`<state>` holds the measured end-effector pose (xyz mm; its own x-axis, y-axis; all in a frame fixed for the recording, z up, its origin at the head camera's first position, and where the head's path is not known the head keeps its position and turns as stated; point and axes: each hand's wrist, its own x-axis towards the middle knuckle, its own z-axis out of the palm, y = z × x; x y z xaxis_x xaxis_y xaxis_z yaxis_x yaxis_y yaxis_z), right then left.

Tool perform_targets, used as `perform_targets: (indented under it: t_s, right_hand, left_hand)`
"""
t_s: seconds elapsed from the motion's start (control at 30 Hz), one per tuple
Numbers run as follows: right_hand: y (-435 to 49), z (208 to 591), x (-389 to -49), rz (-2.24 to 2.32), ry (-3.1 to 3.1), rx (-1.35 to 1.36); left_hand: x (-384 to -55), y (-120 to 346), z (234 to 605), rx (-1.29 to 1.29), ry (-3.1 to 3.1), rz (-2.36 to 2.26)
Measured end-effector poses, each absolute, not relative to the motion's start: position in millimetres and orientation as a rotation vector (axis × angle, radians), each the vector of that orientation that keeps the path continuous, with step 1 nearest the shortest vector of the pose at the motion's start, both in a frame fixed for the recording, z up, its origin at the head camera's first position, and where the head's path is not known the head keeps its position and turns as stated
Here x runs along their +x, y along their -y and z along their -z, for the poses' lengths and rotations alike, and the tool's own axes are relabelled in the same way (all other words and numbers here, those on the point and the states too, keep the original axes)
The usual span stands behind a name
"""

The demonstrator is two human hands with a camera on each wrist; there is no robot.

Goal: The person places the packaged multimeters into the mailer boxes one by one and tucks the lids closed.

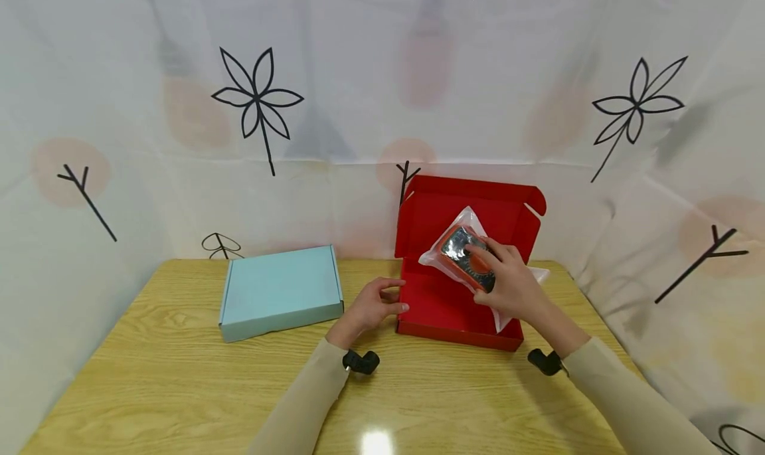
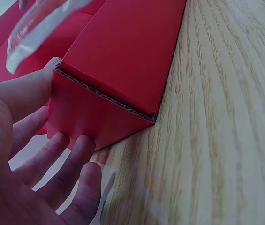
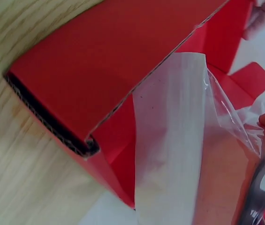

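An open red cardboard box [image 1: 442, 337] stands at the right of the table, its lid raised at the back. My left hand [image 1: 372, 303] holds the box's left side wall, thumb at the rim and fingers [image 2: 83, 145] against the outside. With my right hand [image 1: 512, 279] I grip a multimeter [image 1: 457, 242], orange-edged with a dark face, inside a clear plastic bag [image 1: 439, 261]. It is tilted over the box's inside. In the right wrist view, the bag's pale flap [image 3: 170, 136] overlaps the box wall [image 3: 90, 65].
A closed light-blue box [image 1: 283, 285] lies on the wooden table [image 1: 179, 388], left of my left hand. Behind the table hangs a white patterned cloth [image 1: 352, 76]. A dark wrist device [image 1: 361, 362] is worn at each cuff.
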<state>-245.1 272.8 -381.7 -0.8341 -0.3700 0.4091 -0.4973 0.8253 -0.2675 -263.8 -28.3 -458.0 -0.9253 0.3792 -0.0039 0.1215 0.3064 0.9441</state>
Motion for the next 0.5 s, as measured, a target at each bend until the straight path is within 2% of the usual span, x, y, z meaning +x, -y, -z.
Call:
perform_targets:
  t_s: [0.5]
  right_hand:
    - [-261.9,384.9,-255.9,-0.326,2.894,0.905]
  left_hand:
    - [-263.9,26.1,456.4,0.407,-2.343,-1.665]
